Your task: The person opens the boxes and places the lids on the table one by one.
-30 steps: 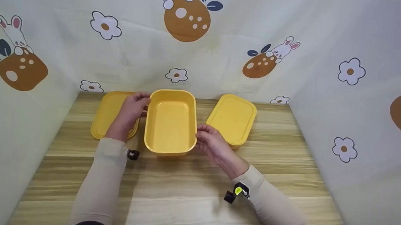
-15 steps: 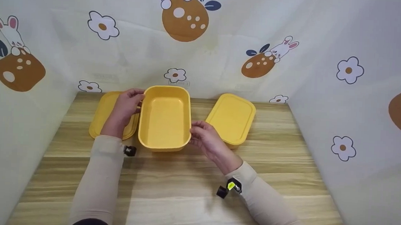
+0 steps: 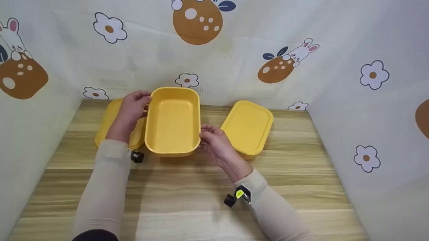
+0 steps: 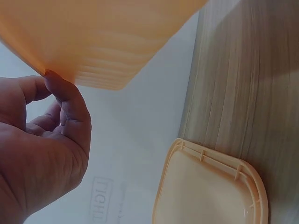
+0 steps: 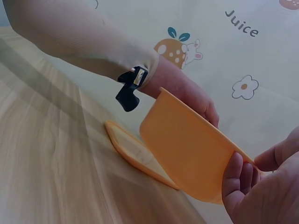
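Between both hands hangs a yellow rectangular food container (image 3: pixel 173 122), raised off the table, with its open top facing me and nothing inside. My left hand (image 3: pixel 129 112) pinches its left rim near the far corner; in the left wrist view the thumb and fingers (image 4: pixel 74 105) grip the rim. The right hand (image 3: pixel 216 146) pinches the right rim lower down, as the right wrist view shows too. A yellow lid (image 3: pixel 107 126) lies on the table under my left hand, partly covered by it. In the left wrist view the lid (image 4: pixel 205 186) shows its ridged edge.
A second yellow container with its lid on (image 3: pixel 249 126) stands at the back right of the wooden table (image 3: pixel 180 214). A printed cloth (image 3: pixel 240 55) hangs close behind the table and along both sides.
Both hands have carried the container leftward and slightly away from me, so it now overlaps the right edge of the lid. The lidded container on the right has stayed put.
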The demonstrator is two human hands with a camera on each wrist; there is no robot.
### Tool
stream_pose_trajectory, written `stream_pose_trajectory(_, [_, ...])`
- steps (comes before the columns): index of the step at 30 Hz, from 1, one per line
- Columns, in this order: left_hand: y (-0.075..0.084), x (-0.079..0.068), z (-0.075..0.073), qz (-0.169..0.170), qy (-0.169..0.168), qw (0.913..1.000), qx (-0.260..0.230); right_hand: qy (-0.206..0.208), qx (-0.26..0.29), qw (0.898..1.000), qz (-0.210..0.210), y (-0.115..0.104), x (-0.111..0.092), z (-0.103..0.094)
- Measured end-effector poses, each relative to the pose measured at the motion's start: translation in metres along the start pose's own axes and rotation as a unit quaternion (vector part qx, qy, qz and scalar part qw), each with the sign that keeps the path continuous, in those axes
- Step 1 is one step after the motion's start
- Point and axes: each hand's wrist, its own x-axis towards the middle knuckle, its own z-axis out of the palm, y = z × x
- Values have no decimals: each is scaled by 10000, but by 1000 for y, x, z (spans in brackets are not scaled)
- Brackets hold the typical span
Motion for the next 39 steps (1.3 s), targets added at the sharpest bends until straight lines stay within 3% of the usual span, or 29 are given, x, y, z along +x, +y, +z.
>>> stream_pose_trajectory(11, [5, 7, -5, 1, 44, 10000, 41, 166, 71, 9998, 9, 3, 14, 6])
stream_pose_trajectory(29, [0, 23, -13, 410, 115, 9988, 228, 404, 36, 9992, -40, 7, 31, 15])
stream_pose_trajectory(39, [2, 29, -15, 367, 170, 9984, 387, 503, 95, 9987, -63, 4, 35, 21])
